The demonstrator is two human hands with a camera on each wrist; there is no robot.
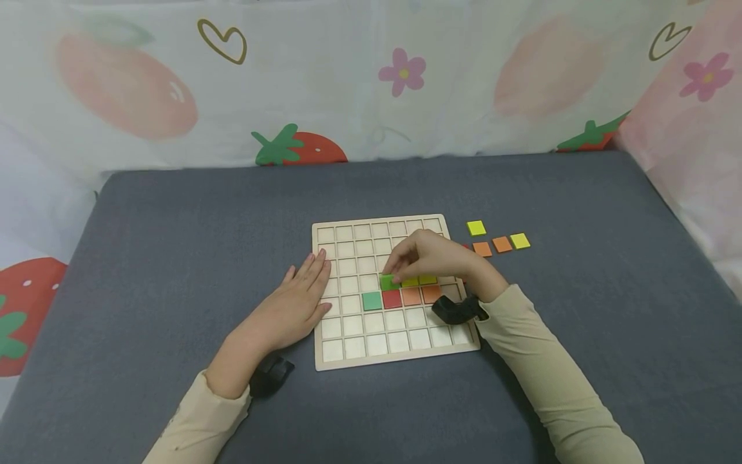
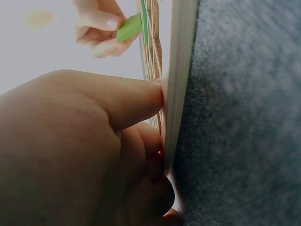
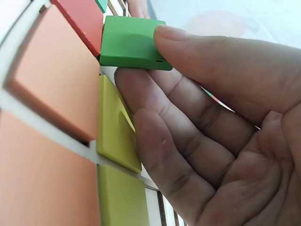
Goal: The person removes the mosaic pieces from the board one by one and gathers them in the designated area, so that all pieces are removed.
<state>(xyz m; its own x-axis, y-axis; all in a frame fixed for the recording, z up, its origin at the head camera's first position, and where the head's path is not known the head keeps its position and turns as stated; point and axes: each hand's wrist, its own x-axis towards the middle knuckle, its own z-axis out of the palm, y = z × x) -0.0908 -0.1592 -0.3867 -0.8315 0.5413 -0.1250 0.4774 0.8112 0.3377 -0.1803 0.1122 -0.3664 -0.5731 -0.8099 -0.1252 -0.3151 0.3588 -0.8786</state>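
Observation:
A light wooden grid board (image 1: 377,365) lies on the table. My right hand (image 1: 431,256) pinches a green square tile (image 3: 131,42) between thumb and fingers, close over a cell left of two yellow tiles (image 3: 115,122). One row nearer me sit a teal tile (image 1: 372,301), a red tile (image 1: 391,299) and two orange tiles (image 1: 411,296) in their cells. My left hand (image 1: 295,306) rests with extended fingers on the board's left edge. In the left wrist view, its thumb (image 2: 136,96) touches the board's rim.
Right of the board lie loose tiles: a yellow tile (image 1: 476,227), an orange tile (image 1: 482,249), another orange tile (image 1: 502,244) and a second yellow tile (image 1: 520,240). A red one is partly hidden by the right wrist. A grey cloth (image 1: 174,258) covers the table; a printed curtain (image 1: 348,64) hangs behind.

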